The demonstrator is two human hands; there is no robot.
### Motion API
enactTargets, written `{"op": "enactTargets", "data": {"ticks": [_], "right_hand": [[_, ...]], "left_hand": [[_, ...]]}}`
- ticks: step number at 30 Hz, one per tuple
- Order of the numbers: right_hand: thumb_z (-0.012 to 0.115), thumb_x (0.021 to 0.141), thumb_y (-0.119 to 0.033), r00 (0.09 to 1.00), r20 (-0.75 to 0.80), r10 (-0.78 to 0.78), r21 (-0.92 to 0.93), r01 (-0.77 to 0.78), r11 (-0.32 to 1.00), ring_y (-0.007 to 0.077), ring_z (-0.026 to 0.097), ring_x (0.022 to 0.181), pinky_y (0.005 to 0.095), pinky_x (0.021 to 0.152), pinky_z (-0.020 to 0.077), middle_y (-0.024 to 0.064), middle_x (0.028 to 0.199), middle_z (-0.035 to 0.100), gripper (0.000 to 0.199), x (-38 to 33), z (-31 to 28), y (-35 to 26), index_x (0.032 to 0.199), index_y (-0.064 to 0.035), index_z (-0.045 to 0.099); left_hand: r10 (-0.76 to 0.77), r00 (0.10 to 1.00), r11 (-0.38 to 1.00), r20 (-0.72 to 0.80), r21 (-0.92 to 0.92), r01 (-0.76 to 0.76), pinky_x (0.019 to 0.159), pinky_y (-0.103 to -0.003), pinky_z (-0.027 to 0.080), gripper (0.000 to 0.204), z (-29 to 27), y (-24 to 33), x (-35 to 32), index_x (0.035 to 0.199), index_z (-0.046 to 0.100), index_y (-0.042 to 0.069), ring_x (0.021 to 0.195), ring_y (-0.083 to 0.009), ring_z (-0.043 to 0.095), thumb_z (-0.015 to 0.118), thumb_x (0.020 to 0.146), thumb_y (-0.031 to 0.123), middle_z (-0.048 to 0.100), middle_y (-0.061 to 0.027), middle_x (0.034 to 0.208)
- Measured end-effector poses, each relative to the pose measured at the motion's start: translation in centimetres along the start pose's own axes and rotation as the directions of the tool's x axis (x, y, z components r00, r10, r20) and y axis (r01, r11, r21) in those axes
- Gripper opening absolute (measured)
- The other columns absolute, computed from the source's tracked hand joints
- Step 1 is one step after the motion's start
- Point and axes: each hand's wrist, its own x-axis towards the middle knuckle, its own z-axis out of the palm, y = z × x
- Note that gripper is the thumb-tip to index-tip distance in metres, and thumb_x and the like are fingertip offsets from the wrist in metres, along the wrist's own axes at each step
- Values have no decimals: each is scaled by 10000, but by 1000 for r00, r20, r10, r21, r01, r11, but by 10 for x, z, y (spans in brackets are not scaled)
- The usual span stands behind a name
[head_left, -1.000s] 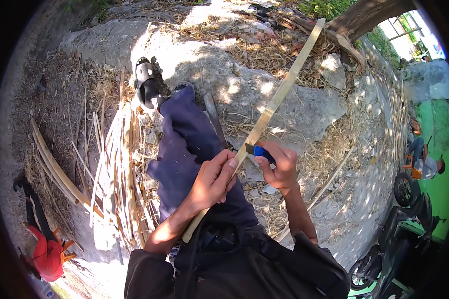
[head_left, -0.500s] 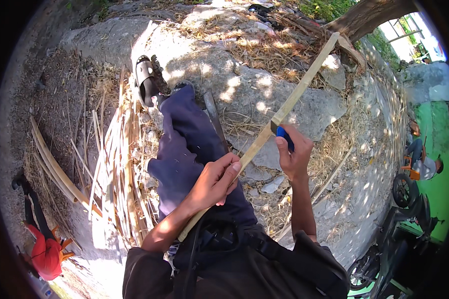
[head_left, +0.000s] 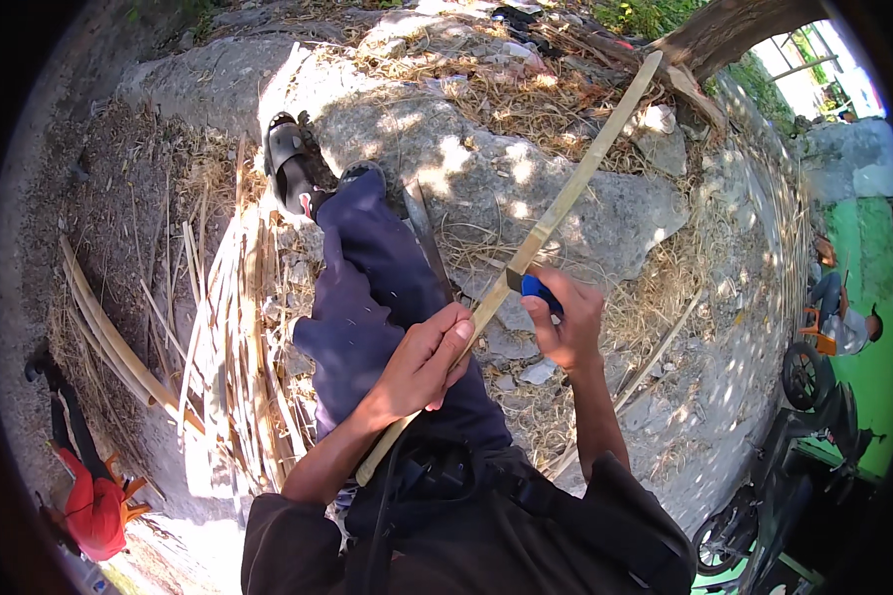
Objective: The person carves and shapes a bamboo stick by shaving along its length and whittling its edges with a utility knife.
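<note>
A long, flat bamboo strip (head_left: 590, 164) slants from my lap up to the far right. My left hand (head_left: 427, 359) is wrapped round its lower part, just above my thigh. In my right hand (head_left: 568, 319) is a blue-handled blade tool (head_left: 542, 295), gripped between thumb and fingers. Its dark blade lies across the strip, a short way beyond my left hand. The strip's near end passes under my left forearm and rests by my waist.
Pale split strips (head_left: 238, 347) lie heaped left of my legs, with curved pieces (head_left: 114, 332) farther left. A tree trunk (head_left: 739, 35) leans at the far right. A person in red (head_left: 94, 506) sits left; another person (head_left: 848, 322) and motorbikes (head_left: 799, 426) are right.
My right hand has drawn the blue tool along the strip toward my left hand. The strip's far end has shifted slightly left and farther away. My left hand keeps its hold.
</note>
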Motion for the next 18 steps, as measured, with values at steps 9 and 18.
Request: {"op": "enactTargets", "data": {"ticks": [9,18], "right_hand": [[737,953,-262,993,-120,-2,-63,-5,998,309,747,736,349,637,566,156,920,751,273,8,1,11,1065,-13,725],[686,1004,-284,967,-194,167,-112,-191,975,240,675,645,339,571,481,128,809,706,279,27,-3,44,1078,-18,723]], "left_hand": [[-23,1000,999,-5,-22,23,356,-213,343,337,2,1,0,1001,484,48,367,-58,339,366,1151,325,413,18,573],[-23,998,1000,-62,17,24,361,-217,353,326,2,4,0,992,492,45,370,-54,378,373,1149,304,425,20,573]]}}
